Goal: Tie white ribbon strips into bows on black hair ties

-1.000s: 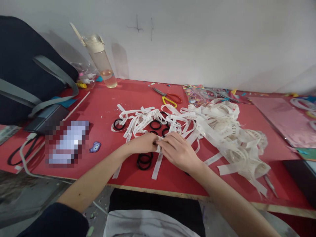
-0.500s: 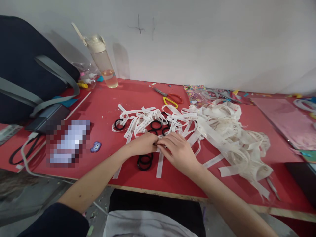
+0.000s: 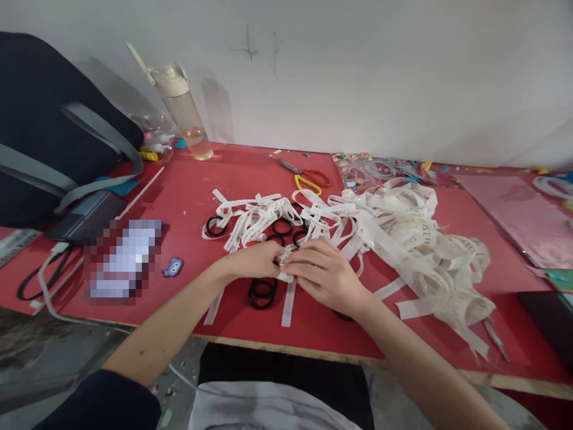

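My left hand (image 3: 264,260) and my right hand (image 3: 323,272) meet over the red table, both closed on a white printed ribbon (image 3: 285,263) pinched between their fingertips. A ribbon tail (image 3: 289,306) hangs down toward me below the fingers. Just left of it lie black rings (image 3: 262,294), overlapping, that look like hair ties. Another dark ring peeks out from under my right hand, mostly hidden. Behind my hands is a heap of lettered ribbons (image 3: 246,224) with more black rings (image 3: 282,227) among them.
A large tangle of ribbon (image 3: 430,263) spreads to the right. Scissors (image 3: 304,174) with red and yellow handles lie behind. A bottle (image 3: 185,113), a dark bag (image 3: 58,119), a pixelated phone-like item (image 3: 125,257) and a small purple trinket (image 3: 172,267) are left. Pink sheets (image 3: 514,215) lie far right.
The white ribbon now shows between my fingertips, where a dark bit showed before. My right hand has shifted slightly, and a dark ring shows beneath it.
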`<state>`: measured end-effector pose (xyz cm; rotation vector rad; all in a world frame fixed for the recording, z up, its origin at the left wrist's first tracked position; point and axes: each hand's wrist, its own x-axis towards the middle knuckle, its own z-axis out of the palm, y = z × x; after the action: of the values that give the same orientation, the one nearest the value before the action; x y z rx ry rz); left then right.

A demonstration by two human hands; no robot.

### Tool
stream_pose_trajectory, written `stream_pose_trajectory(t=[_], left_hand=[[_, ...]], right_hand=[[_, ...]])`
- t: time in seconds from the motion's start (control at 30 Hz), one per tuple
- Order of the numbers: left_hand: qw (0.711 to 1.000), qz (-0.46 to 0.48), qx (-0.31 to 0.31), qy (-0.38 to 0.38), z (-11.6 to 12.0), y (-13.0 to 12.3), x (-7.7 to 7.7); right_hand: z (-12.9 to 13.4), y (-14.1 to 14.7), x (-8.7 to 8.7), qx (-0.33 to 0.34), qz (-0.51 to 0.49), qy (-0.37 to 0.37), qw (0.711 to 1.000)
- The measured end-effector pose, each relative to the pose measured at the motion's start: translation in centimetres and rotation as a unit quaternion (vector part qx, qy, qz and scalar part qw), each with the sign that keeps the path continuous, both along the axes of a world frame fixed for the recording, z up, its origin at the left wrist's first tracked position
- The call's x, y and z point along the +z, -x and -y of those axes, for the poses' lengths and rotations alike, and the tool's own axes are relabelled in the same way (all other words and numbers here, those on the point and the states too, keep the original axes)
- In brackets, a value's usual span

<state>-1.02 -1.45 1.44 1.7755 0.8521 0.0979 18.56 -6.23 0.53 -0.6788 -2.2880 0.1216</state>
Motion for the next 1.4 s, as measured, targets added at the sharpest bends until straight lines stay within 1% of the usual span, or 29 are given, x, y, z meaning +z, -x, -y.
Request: stream_pose_trajectory(t=[0.1,0.2,0.3,0.43,0.53,0.7,0.77,0.83,0.97,1.03,1.1,1.17,1.23,1.3,1.4], left_hand=[[0.995,0.065,-0.004,0.070,0.1,0.1,0.3],[0.981,0.132,-0.009,0.142,0.4,-0.1,0.7],[0.970,0.168,-0.010,0.176,0.5,-0.1,0.8],[0.967,0.211,0.031,0.141,0.6,-0.1,0.5],[0.964,0.232,0.059,0.120,0.6,-0.2,0.4],[0.953,0.254,0.137,0.088,0.8,-0.5,0.6],[0.953,0.253,0.152,0.070,0.9,-0.5,0.7],[0.958,0.243,0.140,0.054,0.9,-0.5,0.7],[0.978,0.191,0.082,-0.002,0.9,-0.4,0.6],[0.982,0.179,0.055,-0.020,0.9,-0.5,0.7],[0.983,0.178,0.042,-0.013,1.0,-0.6,0.7],[0.981,0.186,0.047,0.005,1.1,-0.7,0.6],[0.976,0.205,0.066,0.024,1.2,-0.8,0.5],[0.967,0.230,0.105,0.033,1.2,-0.9,0.4],[0.947,0.266,0.179,0.029,1.2,-1.1,0.4]], right_hand=[[0.3,0.1,-0.1,0.000,-0.073,0.001,0.997],[0.6,0.4,0.1,-0.016,-0.145,0.018,0.989],[0.7,0.3,0.4,-0.036,-0.174,0.044,0.983],[0.7,0.1,0.6,-0.032,-0.195,0.044,0.979],[0.7,0.0,0.6,-0.044,-0.206,0.040,0.977],[0.6,0.0,0.4,-0.056,-0.213,0.029,0.975],[0.5,0.0,0.3,-0.066,-0.211,0.031,0.975],[0.5,0.0,0.2,-0.076,-0.196,0.032,0.977],[0.4,0.0,0.0,-0.078,-0.158,0.040,0.983],[0.4,0.0,0.0,-0.092,-0.156,0.034,0.983],[0.4,0.0,0.0,-0.115,-0.164,0.017,0.980],[0.5,0.0,0.0,-0.126,-0.173,-0.001,0.977],[0.5,0.1,0.0,-0.123,-0.174,-0.001,0.977],[0.6,0.2,-0.1,-0.124,-0.185,0.016,0.975],[0.8,0.6,-0.4,-0.144,-0.258,0.064,0.953]])
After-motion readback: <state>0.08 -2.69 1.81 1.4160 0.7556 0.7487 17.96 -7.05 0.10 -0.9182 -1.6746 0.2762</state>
